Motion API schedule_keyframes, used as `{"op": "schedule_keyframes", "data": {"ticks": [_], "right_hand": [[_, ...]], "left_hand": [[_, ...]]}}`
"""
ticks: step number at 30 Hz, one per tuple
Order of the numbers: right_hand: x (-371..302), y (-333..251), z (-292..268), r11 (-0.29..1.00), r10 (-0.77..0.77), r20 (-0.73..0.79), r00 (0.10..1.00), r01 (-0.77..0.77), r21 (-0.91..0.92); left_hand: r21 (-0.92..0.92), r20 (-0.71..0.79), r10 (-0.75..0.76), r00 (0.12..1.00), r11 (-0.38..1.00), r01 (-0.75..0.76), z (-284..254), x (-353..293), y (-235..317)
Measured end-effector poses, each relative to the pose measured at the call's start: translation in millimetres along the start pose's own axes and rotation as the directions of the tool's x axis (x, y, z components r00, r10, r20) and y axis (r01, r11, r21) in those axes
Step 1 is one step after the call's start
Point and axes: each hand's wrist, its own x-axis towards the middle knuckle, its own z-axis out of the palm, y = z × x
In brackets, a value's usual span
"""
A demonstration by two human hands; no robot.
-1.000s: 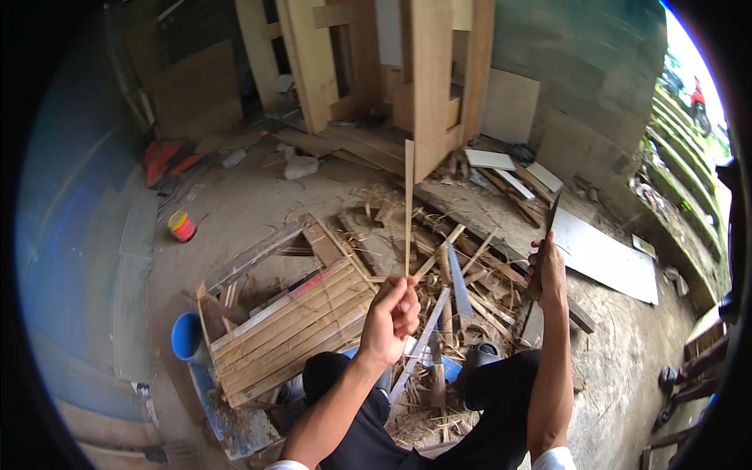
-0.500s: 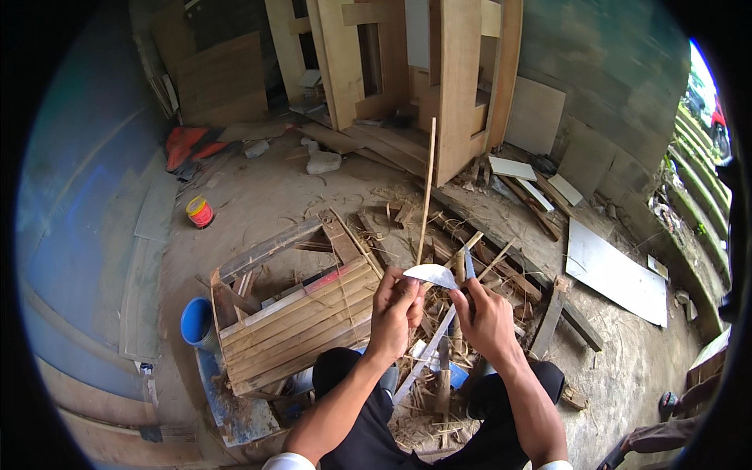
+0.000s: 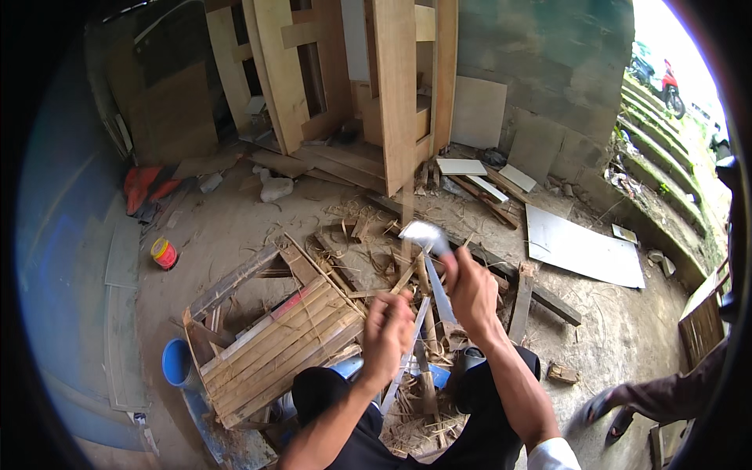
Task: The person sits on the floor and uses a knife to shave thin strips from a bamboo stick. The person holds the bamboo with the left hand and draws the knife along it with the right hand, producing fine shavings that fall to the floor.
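Observation:
My right hand is closed round the handle of a knife with a broad, shiny curved blade, smeared by motion. To its left and lower, my left hand is curled with its fingers pressed together, also blurred. A thin bamboo strip stands upright above the left hand and passes by the blade; its lower end appears to be in those fingers. Beneath both hands are a long pale-grey flat strip, a bluish tapered piece and scattered shavings and sticks.
A slatted wooden frame lies left of my knees, near a blue bucket. A red and yellow tub stands farther left. White boards and timber lie at right. Tall wooden panels stand behind. Another person's leg shows at right.
The knife has lifted away from between the hands, turning with my right hand. My left hand has dropped lower, away from the blade. The view has shifted to the right.

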Motion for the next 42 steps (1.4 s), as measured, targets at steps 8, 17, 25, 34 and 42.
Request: {"op": "schedule_keyframes", "data": {"ticks": [8, 17, 25, 34, 42], "right_hand": [[34, 66, -21, 0.730, 0.571, -0.094, 0.815, -0.452, 0.512], [-38, -23, 25, 0.981, -0.180, 0.222, 0.958, 0.159, 0.109], [-42, -7, 28, 0.971, -0.216, 0.030, 0.976, 0.218, -0.104], [38, 50, -6, 0.936, 0.351, -0.270, 0.897, -0.327, 0.129], [19, 102, -15, 0.777, 0.471, 0.039, 0.881, -0.435, 0.455]], "left_hand": [[0.110, 0.088, -0.090, 0.992, 0.991, 0.080, -1, -4, -8], [0.049, -0.092, -0.001, 0.996, 0.999, 0.006, -40, 26, 18], [0.125, -0.103, -0.049, 0.993, 0.990, 0.062, -26, 27, 2], [0.119, 0.122, -0.329, 0.937, 0.942, 0.315, 26, -20, -27], [0.144, 0.169, -0.386, 0.907, 0.920, 0.365, -2, -5, -20]]}}
